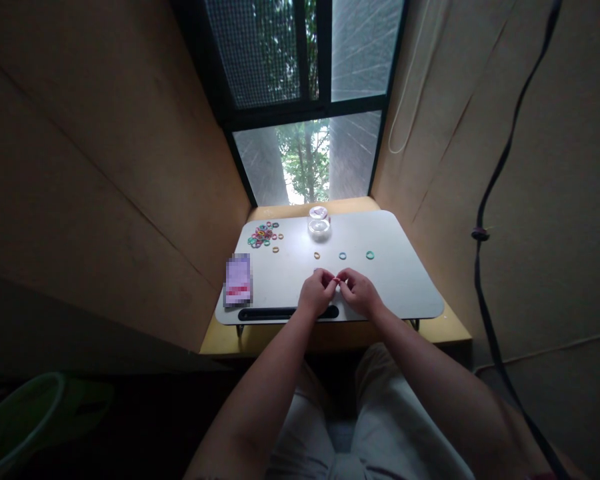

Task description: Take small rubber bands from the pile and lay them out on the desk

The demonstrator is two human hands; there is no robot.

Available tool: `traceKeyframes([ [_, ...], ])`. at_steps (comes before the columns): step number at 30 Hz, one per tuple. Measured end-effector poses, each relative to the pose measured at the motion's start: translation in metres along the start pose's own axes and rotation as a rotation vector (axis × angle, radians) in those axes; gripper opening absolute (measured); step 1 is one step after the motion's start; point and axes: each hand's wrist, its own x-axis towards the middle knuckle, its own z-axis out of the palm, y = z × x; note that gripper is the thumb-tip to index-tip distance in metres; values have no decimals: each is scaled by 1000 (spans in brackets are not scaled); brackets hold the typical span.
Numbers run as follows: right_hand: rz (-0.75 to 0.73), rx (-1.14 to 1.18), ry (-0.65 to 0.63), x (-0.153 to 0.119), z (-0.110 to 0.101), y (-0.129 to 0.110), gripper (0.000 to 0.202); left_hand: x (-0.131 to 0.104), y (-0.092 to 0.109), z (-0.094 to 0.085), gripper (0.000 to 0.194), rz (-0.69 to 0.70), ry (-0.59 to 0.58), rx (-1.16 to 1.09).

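Observation:
My left hand (318, 291) and my right hand (359, 292) meet over the front middle of the white table (405, 280). Their fingertips pinch a small red band (337, 280) between them. Just beyond lie an orange band (317, 256), a blue band (343, 256) and a green band (370, 255), spaced out in a row. Part of another small band shows beside my left fingers, mostly hidden. A pile of coloured bands (263, 235) rests at the table's back left.
A clear round container (319, 229) stands at the back middle, a lidded one (319, 212) behind it. A purple packet (238, 280) lies at the left edge. A black slot (267, 313) runs along the front. A dark cord (480, 267) hangs at the right.

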Motion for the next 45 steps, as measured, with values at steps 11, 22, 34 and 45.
traceKeyframes([
  [11, 12, -6, 4, 0, 0, 0, 10, -1, -2, 0, 14, 6, 24, 19],
  [22, 8, -56, 22, 1, 1, -1, 13, 0, 0, 0, 13, 76, -15, -59],
  [34, 41, -114, 27, 0, -1, -5, 11, 0, -1, 1, 13, 33, 11, 40],
  [45, 29, -67, 18, 1, -1, -3, 10, 0, -4, 2, 19, 80, 41, 80],
])
